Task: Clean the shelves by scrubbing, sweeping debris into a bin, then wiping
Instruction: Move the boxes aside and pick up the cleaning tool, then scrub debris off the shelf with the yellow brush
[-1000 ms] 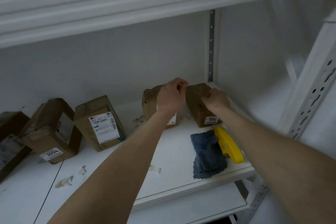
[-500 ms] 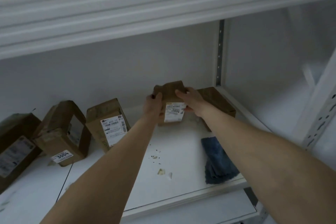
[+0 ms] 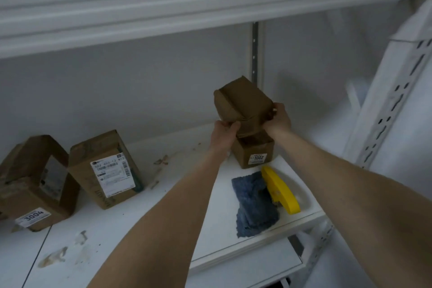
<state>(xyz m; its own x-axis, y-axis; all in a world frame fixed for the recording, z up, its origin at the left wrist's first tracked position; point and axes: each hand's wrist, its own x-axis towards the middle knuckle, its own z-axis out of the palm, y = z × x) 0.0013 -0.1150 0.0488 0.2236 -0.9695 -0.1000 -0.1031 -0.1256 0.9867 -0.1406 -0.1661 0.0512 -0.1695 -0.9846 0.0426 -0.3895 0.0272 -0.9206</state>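
I hold a small brown cardboard box (image 3: 243, 100) up off the white shelf (image 3: 145, 215), tilted, above another box labelled 1002 (image 3: 254, 153). My left hand (image 3: 223, 134) grips its lower left corner and my right hand (image 3: 279, 119) grips its lower right side. A blue cloth (image 3: 253, 203) lies crumpled near the shelf's front right. Beside the cloth on its right rests a yellow scrubbing tool (image 3: 279, 189). Bits of debris (image 3: 161, 161) and stains (image 3: 52, 257) mark the shelf surface.
Two more boxes stand at the left: one with a white shipping label (image 3: 105, 168) and an open one tagged 3004 (image 3: 35, 182). The upper shelf's edge (image 3: 163, 0) hangs overhead. A perforated white upright (image 3: 392, 105) rises at the right.
Both hands took hold of the left box beside box 1002 and have lifted it up and to the right, above box 1002.
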